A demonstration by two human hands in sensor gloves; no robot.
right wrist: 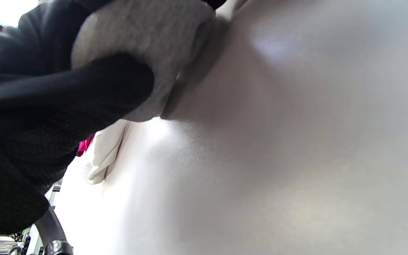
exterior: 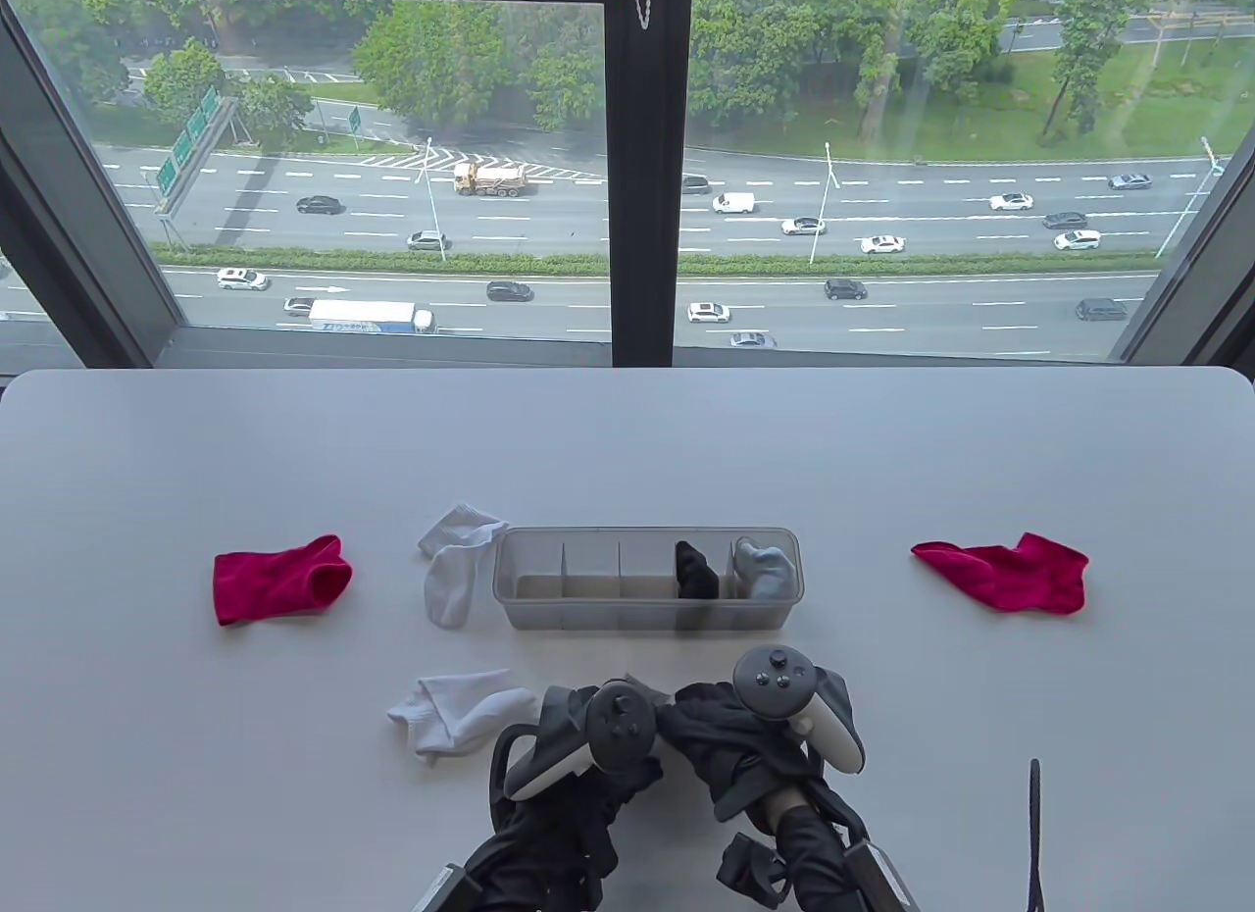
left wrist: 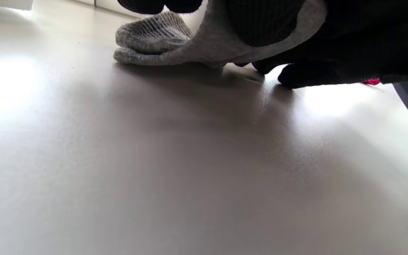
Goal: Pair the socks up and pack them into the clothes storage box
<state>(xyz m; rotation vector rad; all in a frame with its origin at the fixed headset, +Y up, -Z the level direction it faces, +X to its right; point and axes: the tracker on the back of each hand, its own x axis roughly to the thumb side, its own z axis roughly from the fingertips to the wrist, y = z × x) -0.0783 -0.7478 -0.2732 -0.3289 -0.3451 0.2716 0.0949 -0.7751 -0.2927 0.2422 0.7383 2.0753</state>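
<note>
Both gloved hands meet at the table's near edge, in front of the clear divided storage box (exterior: 510, 598). My left hand (exterior: 627, 704) and right hand (exterior: 698, 721) both grip a light grey sock (exterior: 639, 687), mostly hidden under them. It shows up close in the left wrist view as the grey sock (left wrist: 175, 42), its toe resting on the table. The right wrist view shows the grey sock (right wrist: 147, 32) with dark fingers (right wrist: 83, 85) curled round it. In the box sit a black sock (exterior: 696, 569) and a grey sock bundle (exterior: 767, 567). The three left compartments look bare.
Two white socks lie loose: one (exterior: 453, 569) left of the box, one (exterior: 456, 714) beside my left hand. A red sock (exterior: 279, 579) lies far left and another (exterior: 1005, 574) far right. Behind the table is a window.
</note>
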